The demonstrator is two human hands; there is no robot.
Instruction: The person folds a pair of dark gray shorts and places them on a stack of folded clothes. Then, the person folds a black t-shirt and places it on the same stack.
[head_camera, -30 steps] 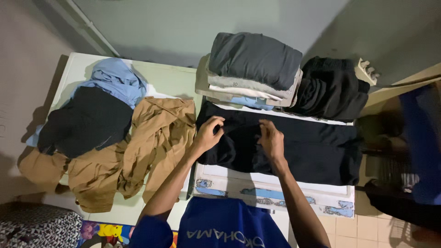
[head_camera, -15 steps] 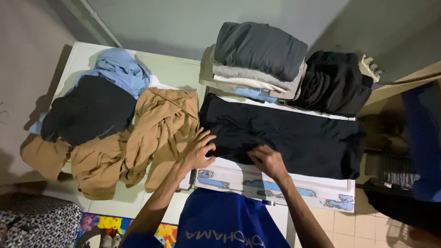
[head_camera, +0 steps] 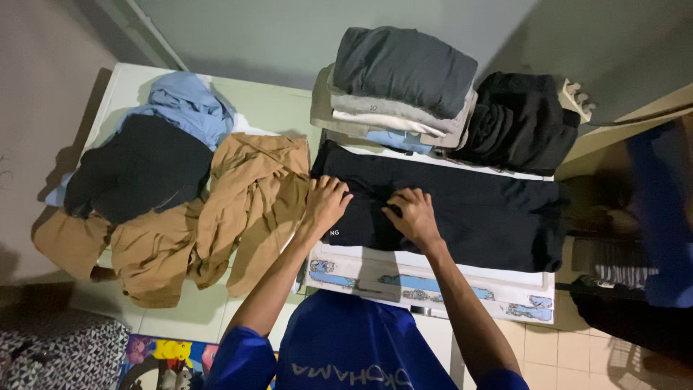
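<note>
A black garment [head_camera: 476,213] lies spread flat across a white board [head_camera: 433,278] in front of me. My left hand [head_camera: 326,204] rests on its left end, fingers spread over the cloth. My right hand [head_camera: 413,215] presses on the garment just right of the left hand, fingers bent and pinching a fold of the fabric. Both forearms reach up from my blue shirt [head_camera: 346,347].
A stack of folded grey, beige and blue clothes [head_camera: 401,87] sits behind the garment, with a crumpled black item [head_camera: 516,123] to its right. On the left lie brown clothes [head_camera: 231,209], a dark garment [head_camera: 137,170] and a light blue one [head_camera: 184,105].
Both hands slid toward me along the black garment half a second ago, then moved back up onto its left part. The view shifted slightly.
</note>
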